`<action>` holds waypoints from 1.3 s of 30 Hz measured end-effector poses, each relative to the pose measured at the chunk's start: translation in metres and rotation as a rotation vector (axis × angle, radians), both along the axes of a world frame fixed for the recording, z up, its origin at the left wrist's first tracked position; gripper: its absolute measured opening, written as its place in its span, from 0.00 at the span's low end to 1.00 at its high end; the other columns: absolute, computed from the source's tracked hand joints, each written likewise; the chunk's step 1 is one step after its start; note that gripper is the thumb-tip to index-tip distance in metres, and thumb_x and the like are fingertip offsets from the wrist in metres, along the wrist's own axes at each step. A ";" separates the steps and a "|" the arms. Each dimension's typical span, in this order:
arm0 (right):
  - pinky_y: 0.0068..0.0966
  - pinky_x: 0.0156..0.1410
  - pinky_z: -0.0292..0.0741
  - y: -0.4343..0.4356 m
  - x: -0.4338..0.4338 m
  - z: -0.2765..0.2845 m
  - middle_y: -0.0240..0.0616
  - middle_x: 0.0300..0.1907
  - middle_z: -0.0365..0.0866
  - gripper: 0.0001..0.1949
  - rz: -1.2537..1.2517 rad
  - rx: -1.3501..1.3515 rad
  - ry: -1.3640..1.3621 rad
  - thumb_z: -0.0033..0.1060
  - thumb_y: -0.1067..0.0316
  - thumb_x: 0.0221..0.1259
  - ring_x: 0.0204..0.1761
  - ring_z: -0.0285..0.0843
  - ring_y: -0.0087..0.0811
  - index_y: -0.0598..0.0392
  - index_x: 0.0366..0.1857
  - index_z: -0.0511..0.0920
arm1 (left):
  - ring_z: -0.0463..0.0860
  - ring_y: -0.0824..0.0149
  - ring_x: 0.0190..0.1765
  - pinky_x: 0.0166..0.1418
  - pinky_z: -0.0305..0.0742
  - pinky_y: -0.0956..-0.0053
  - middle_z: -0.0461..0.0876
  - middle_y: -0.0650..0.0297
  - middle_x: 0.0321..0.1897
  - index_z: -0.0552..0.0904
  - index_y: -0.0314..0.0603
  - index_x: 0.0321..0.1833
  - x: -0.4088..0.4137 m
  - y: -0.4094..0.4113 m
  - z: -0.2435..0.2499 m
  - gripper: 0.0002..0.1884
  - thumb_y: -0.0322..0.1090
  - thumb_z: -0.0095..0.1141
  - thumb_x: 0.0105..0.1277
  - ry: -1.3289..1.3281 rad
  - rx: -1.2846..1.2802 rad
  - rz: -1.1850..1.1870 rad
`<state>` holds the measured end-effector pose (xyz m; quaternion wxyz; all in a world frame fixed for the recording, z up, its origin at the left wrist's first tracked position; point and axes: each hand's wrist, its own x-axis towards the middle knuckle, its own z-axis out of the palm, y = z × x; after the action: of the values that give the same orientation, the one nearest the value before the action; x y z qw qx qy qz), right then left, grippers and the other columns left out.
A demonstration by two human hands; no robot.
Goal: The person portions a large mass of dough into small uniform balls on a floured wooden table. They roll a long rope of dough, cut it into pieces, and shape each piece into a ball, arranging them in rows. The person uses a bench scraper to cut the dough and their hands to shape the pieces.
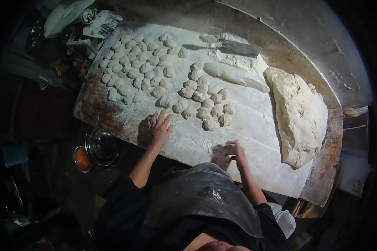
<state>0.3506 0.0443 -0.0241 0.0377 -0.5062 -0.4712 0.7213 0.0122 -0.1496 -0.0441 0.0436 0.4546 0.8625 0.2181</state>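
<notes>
My left hand [161, 129] is over the near left part of the floured work table [182, 142], its fingers spread and nothing visible in its grasp. Just beyond its fingertips sit dough pieces [165, 101]. My right hand [238, 154] is near the front edge with bent fingers; whether anything is between them is unclear. Past it lies a cluster of rounded dough lumps [208, 103]. A larger group of small dough balls [138, 64] covers the far left. Behind the cluster stretches a dough roll [237, 75], and a big dough slab [298, 119] rests at the right.
A flat-bladed cleaver or scraper [241, 49] lies on flour at the back. Beyond the table curves a metal surface [317, 37]. A floury white scoop-like item [103, 24] is at the far left corner. Below the left edge are a metal bowl [102, 147] and a dish with orange contents [82, 159].
</notes>
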 end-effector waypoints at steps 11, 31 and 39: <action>0.29 0.50 0.85 0.243 0.132 0.094 0.42 0.43 0.86 0.21 -0.867 0.311 0.359 0.60 0.46 0.74 0.44 0.87 0.34 0.58 0.47 0.81 | 0.82 0.48 0.57 0.62 0.75 0.57 0.85 0.53 0.55 0.85 0.39 0.56 0.043 0.069 0.026 0.16 0.30 0.61 0.66 -0.324 0.234 -0.013; 0.60 0.83 0.40 0.162 -0.042 -0.040 0.57 0.80 0.55 0.31 0.262 1.200 -0.528 0.58 0.55 0.70 0.82 0.46 0.61 0.56 0.74 0.67 | 0.80 0.46 0.60 0.65 0.75 0.58 0.83 0.51 0.57 0.83 0.44 0.62 -0.021 0.478 -0.049 0.27 0.35 0.71 0.56 -0.016 -0.080 -0.072; 0.59 0.83 0.41 0.164 -0.041 -0.045 0.56 0.80 0.56 0.31 0.234 1.239 -0.535 0.58 0.55 0.70 0.82 0.46 0.60 0.56 0.74 0.67 | 0.86 0.62 0.52 0.61 0.79 0.72 0.86 0.55 0.51 0.82 0.31 0.60 -0.122 0.330 0.005 0.19 0.23 0.62 0.66 -1.575 0.700 0.185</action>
<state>0.3097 0.2080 -0.0691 0.1245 -0.4980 -0.8416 0.1681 -0.1098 0.1799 -0.0391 0.4680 0.0866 0.4978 0.7250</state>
